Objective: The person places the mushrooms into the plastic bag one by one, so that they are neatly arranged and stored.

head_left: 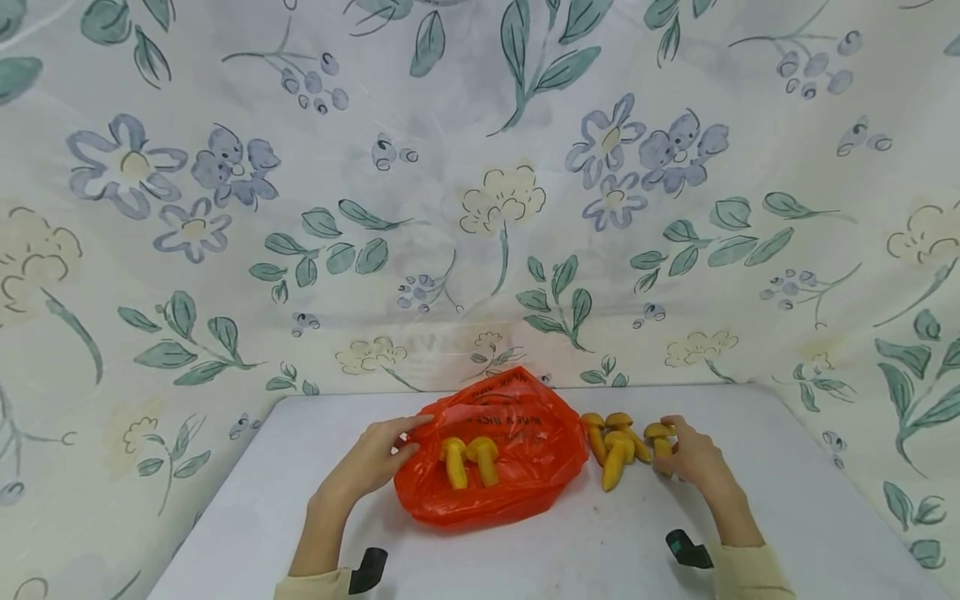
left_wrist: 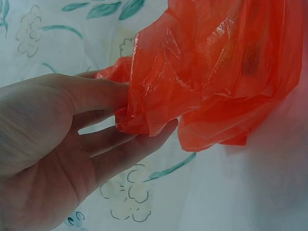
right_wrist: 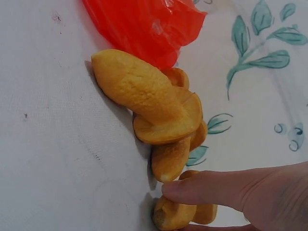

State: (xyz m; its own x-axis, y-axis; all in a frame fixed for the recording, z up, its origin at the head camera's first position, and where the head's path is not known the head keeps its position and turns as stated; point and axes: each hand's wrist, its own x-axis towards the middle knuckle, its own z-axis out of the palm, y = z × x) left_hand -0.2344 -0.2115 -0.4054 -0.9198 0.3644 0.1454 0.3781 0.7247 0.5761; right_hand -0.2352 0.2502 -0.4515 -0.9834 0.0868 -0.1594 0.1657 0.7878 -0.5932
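Observation:
A red plastic bag [head_left: 534,467] lies with its mouth spread toward me, and two yellow mushrooms [head_left: 454,468] rest in it. My left hand [head_left: 371,458] pinches the bag's left edge between thumb and fingers; in the left wrist view the crinkled film [left_wrist: 163,82] covers some fingertips. On the right, my right hand [head_left: 697,454] grips a single yellow mushroom [head_left: 660,440] by its sides. Up close in the right wrist view, the thumb [right_wrist: 192,190] lies across this mushroom [right_wrist: 173,214], and the other fingers are mostly hidden.
Between the bag and my right hand, three more mushrooms [head_left: 617,457] lie bunched, one on top of the others. All rest on a white table [head_left: 255,483]. A floral cloth [head_left: 420,192] hangs behind the table's far edge.

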